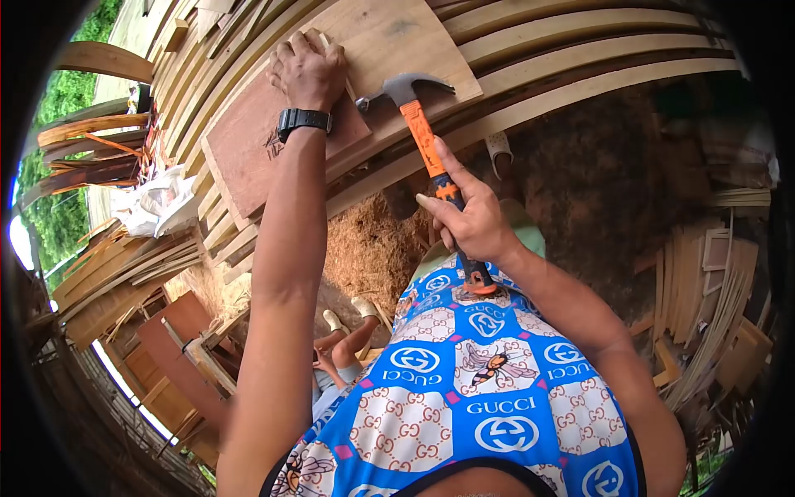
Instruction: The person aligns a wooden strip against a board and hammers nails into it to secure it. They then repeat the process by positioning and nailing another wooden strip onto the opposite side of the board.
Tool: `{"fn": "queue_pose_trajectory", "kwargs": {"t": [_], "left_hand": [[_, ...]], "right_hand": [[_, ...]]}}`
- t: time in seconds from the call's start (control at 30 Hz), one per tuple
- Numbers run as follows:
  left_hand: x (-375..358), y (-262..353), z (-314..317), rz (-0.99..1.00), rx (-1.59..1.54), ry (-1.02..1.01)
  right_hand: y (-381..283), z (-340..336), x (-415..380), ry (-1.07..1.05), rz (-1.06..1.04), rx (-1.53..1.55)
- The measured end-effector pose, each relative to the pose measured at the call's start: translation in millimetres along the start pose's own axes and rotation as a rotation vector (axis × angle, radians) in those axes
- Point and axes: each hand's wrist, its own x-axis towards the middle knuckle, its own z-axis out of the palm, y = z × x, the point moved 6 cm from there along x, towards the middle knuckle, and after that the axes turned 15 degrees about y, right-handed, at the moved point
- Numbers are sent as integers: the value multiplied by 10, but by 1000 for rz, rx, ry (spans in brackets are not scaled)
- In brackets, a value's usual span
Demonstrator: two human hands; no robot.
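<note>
My left hand (308,73), with a black watch (305,123) on its wrist, presses down on a reddish-brown board (248,157). Its fingers are curled, and whatever they may hold is hidden beneath them. Close beside it, a thin wood strip (351,86) runs along the edge of a paler plywood sheet (406,41). In my right hand (474,214) is a claw hammer (421,137) with an orange and black handle, gripped with the thumb along it. The hammer's steel head lies over the plywood near the board's corner; contact cannot be made out.
Long wooden slats (580,70) lie side by side under the boards. Sawdust (364,248) is heaped on the ground below. A seated person (344,352) is at lower left. Stacked timber (696,290) stands at right, and a white plastic bag (157,203) lies at left.
</note>
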Motion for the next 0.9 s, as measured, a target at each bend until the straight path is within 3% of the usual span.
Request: {"fn": "queue_pose_trajectory", "kwargs": {"t": [0.07,0.17,0.23,0.37,0.5,0.9], "left_hand": [[-9,30,-49,-27,0,-111],[-183,-97,-10,-8,-15,8],[-443,160,-280,-106,2,-219],[-1032,401,-548,-45,42,-97],[-1053,446,-585,-35,82,-69],[-1042,488,-615,45,160,-47]], "right_hand": [[-58,13,115,15,26,13],[-279,45,466,53,16,-17],[-375,78,754,30,-33,0],[-609,196,1072,40,-12,-35],[-639,380,1204,-41,-26,-55],[-626,379,1245,-24,-38,-46]]}}
